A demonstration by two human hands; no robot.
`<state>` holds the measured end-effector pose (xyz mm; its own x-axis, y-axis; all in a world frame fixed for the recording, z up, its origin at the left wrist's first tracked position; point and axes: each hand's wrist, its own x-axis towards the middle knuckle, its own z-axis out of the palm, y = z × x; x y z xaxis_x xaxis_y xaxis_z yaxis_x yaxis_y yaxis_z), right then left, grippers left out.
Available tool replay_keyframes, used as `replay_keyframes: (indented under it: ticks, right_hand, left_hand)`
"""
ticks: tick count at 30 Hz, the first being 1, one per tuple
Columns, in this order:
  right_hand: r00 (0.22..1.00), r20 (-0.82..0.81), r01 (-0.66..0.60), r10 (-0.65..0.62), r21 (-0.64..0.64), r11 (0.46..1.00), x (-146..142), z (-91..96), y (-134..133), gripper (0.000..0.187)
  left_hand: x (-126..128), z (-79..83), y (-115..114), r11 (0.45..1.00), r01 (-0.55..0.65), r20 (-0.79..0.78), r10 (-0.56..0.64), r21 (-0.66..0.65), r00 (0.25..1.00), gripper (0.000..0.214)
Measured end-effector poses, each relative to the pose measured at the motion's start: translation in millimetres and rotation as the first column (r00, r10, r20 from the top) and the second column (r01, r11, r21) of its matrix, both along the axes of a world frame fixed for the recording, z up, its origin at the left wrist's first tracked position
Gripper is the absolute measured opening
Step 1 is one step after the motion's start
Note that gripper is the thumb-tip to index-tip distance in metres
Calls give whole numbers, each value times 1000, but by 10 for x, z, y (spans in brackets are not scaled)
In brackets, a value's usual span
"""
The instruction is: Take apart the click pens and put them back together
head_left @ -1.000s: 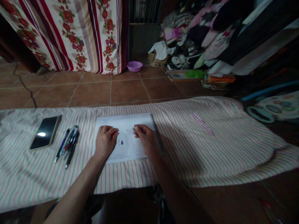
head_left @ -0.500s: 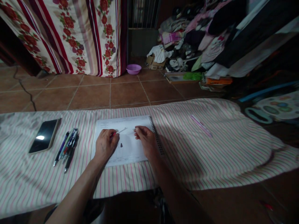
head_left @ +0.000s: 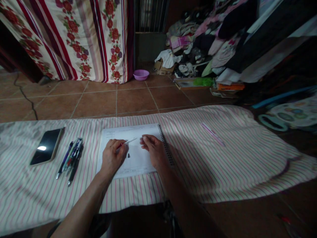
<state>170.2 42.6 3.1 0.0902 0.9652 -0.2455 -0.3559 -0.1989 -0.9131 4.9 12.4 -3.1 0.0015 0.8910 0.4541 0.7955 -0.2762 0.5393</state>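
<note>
Over the open spiral notebook [head_left: 138, 165], my left hand [head_left: 112, 158] is closed on a thin pen [head_left: 130, 140] with a red part near the fingers and a pale, slender end pointing right. My right hand [head_left: 153, 148] is just right of that end, with thumb and fingertips pinched together. Whatever they hold is too small to make out. A small dark piece [head_left: 128, 155] lies on the page between my hands. Print or faint lines show on the paper, too blurred to read.
Left of the notebook lie a bunch of pens [head_left: 71, 160] and a phone [head_left: 47, 146]. A pink-and-white pen [head_left: 212, 134] rests on the striped cloth [head_left: 198, 165] to the right. Beyond are a purple basin [head_left: 141, 75] and piled clothes [head_left: 188, 43].
The pen in my left hand has tilted slightly flatter, its pale end shifting a little right. My right hand has moved slightly left, its fingertips still pinched. The view has shifted slightly.
</note>
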Motion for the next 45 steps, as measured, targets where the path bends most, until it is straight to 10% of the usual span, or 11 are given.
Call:
replay_keyframes:
  ticks: [45]
  right_hand:
    - [995, -11, -94, 94, -5, 996, -48, 0, -19, 24]
  left_hand:
    - [108, 18, -48, 998, 56, -73, -53, 38, 996, 17]
